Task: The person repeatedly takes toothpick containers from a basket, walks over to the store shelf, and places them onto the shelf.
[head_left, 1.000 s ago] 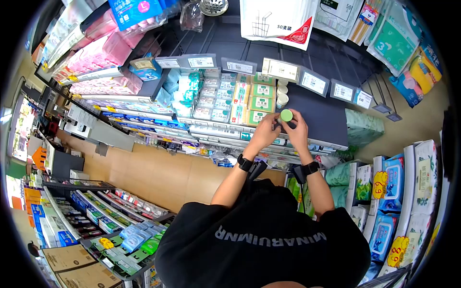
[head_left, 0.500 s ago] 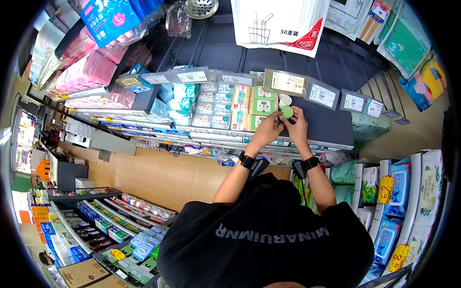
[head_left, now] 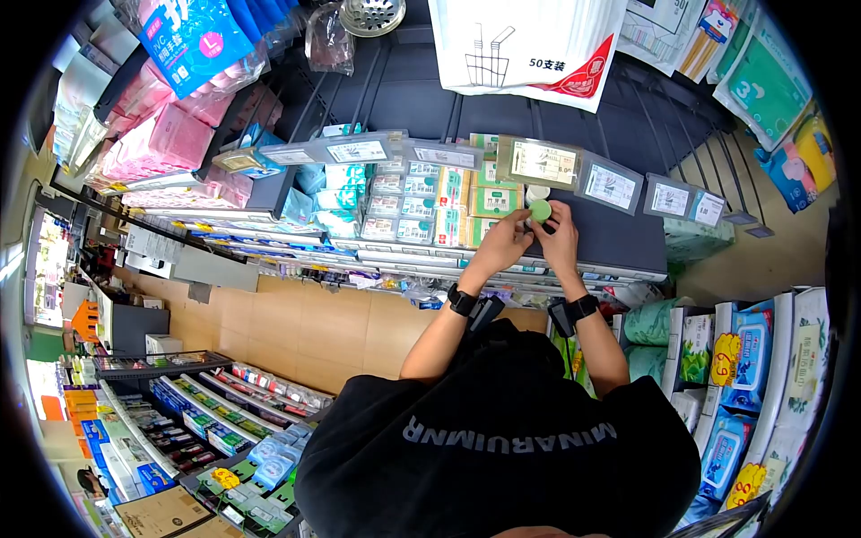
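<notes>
My right hand (head_left: 560, 237) has its fingers curled around the right side of a small green-lidded canister (head_left: 540, 210). From the other side, my left hand (head_left: 505, 242) closes in with thumb and fingertips at the canister's lower left edge. Just behind it stands a similar canister with a pale lid (head_left: 537, 192), partly covered by a price tag (head_left: 543, 162). Left of the canisters, green and cream boxes (head_left: 495, 202) are lined up in rows on the dark shelf (head_left: 619, 235). The canister's lower body is hidden by my fingers.
Clear plastic price holders (head_left: 612, 183) hang along the shelf front on metal hooks. A large white straw pack (head_left: 529, 54) hangs above. Packs of wipes (head_left: 747, 354) stand to the right. Low display racks (head_left: 206, 403) are at lower left, beyond the tiled floor (head_left: 305, 323).
The view has shifted slightly. The pale-lidded canister is now more covered by the price tag and the green lid. Both hands stay at the green-lidded canister.
</notes>
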Tool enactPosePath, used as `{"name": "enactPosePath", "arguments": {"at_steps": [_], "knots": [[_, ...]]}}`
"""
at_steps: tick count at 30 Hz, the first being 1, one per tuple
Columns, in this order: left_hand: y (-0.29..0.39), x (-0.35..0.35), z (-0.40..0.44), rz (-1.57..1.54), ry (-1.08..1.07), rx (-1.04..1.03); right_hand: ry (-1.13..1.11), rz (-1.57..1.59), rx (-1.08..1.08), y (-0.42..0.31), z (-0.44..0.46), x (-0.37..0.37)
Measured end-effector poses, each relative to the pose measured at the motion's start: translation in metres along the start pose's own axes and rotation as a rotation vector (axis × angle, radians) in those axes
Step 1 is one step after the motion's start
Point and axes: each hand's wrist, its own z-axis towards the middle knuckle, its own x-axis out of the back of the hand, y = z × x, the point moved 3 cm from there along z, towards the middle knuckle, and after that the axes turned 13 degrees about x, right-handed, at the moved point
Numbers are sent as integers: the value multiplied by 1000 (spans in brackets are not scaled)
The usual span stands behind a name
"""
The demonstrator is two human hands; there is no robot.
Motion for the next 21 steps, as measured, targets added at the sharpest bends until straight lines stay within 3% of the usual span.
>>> {"name": "enactPosePath", "arguments": {"at_steps": [5,15,19,21], "knots": [[0,2,-2,-38,-55,78,0,25,2,3,1,-1],[24,22,-47,-209,-19,-18,-32,-24,-34,-28,-8,19],[39,36,-84,-371,-54,-63,-65,161,-65,-63,-23,46],[47,42,-109,-412,-33,-59,-133,421,-98,-92,-31,62]]}}
